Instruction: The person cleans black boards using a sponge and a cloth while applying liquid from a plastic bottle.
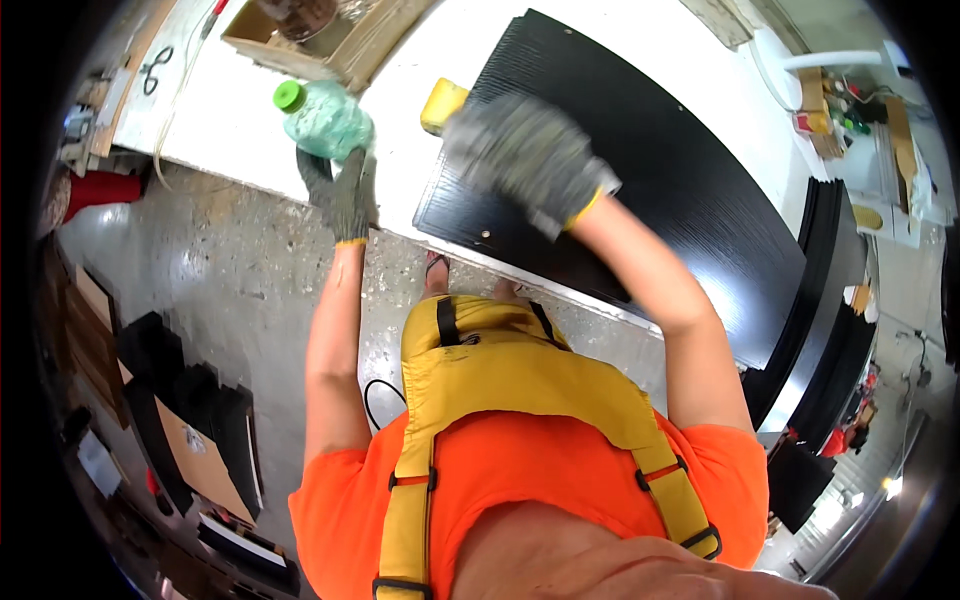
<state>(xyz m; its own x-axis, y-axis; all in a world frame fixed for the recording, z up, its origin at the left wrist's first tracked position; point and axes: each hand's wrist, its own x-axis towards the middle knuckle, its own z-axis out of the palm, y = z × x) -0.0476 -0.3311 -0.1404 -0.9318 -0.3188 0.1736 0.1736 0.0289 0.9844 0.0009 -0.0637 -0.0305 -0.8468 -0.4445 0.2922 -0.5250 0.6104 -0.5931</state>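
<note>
A clear plastic bottle (330, 122) with a green cap leans toward the far left above the white table's near edge. My left hand (342, 195), in a dark grey knit glove with a yellow cuff, grips its lower end. My right hand (535, 165), gloved the same way, is over the left part of a large black panel (660, 180) with a curved far edge. Motion smears its fingers, so I cannot tell what they hold. Just beyond them, at the panel's left edge, sits a yellow block (442, 105), partly behind the hand.
A wooden box (350, 55) with a brown container in it stands on the white table (225, 105) at the far left, near black-handled scissors (157, 72) and a cable. More black panels (815, 300) are stacked at the right. Dark boards (200, 430) lie at the lower left.
</note>
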